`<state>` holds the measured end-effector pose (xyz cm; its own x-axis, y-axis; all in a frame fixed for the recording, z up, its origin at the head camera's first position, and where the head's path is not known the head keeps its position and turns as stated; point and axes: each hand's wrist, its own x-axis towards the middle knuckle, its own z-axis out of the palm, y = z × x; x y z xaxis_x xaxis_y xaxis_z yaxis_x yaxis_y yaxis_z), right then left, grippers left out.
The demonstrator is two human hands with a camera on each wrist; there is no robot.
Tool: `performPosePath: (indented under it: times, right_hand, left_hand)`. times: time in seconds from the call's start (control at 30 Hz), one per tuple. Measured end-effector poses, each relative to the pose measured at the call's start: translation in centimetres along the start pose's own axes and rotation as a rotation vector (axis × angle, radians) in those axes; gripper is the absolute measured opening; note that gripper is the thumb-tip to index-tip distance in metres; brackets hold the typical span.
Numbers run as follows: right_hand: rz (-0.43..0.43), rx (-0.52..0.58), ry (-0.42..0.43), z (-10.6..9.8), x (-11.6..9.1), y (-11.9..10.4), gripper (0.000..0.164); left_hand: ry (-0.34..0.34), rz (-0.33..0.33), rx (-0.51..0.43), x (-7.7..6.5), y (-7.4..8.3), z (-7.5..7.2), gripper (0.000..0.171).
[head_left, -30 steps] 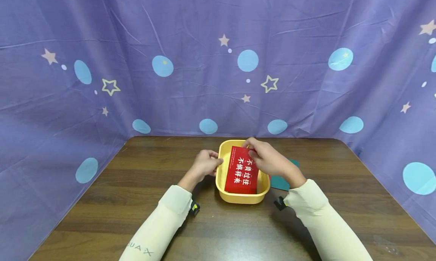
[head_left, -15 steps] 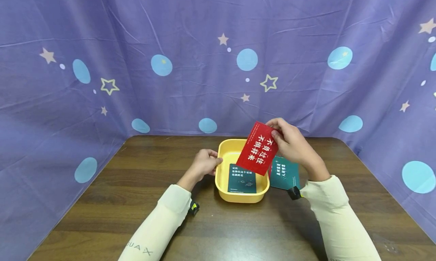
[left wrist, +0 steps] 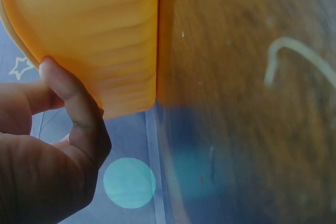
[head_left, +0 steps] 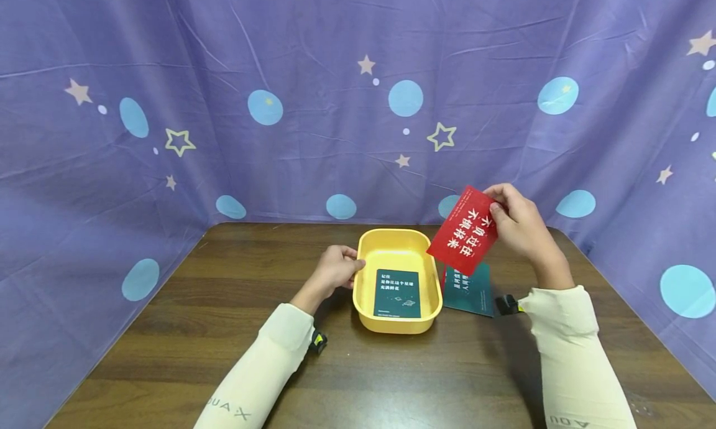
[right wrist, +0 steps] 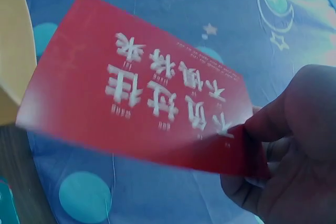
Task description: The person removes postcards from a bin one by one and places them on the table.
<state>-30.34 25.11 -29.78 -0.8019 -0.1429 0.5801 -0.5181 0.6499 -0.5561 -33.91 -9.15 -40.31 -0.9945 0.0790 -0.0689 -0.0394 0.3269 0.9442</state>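
A red card [head_left: 467, 230] with white lettering is pinched along its edge between the thumb and fingers of my right hand [head_left: 520, 224], raised above the table to the right of the yellow plastic basin [head_left: 367, 249]. In the right wrist view the red card [right wrist: 136, 93] is slightly bowed. My left hand [head_left: 334, 267] pinches the basin's left rim; in the left wrist view its fingertips meet the yellow wall [left wrist: 115, 40]. Inside the basin a dark green card [head_left: 397, 295] with white print lies flat on the bottom.
Another green card [head_left: 470, 295] lies on the table right of the basin, partly covered by the red card in the head view, with a red edge showing at its left. The brown wooden table [head_left: 268, 261] ends at a purple curtain [head_left: 313, 149].
My right hand has lifted the red card out of the basin and carried it to the right, uncovering the green card inside. My left hand has stayed on the rim.
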Motion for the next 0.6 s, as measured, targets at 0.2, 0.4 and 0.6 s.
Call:
performPosePath:
  times: [0.2, 0.4, 0.6]
  right_hand:
    - [0.058, -0.053, -0.038, -0.4, -0.1, 1.4, 0.021]
    - [0.095, -0.104, -0.088, -0.1, -0.2, 3.2, 0.022]
    - [0.117, -0.102, -0.163, 0.9, -0.1, 4.9, 0.023]
  left_hand:
    - [0.000, -0.007, 0.003, -0.1, 0.1, 0.0, 0.026]
    - [-0.003, -0.011, 0.004, -0.1, 0.1, 0.0, 0.026]
    - [-0.001, -0.010, -0.002, 0.0, 0.1, -0.1, 0.027]
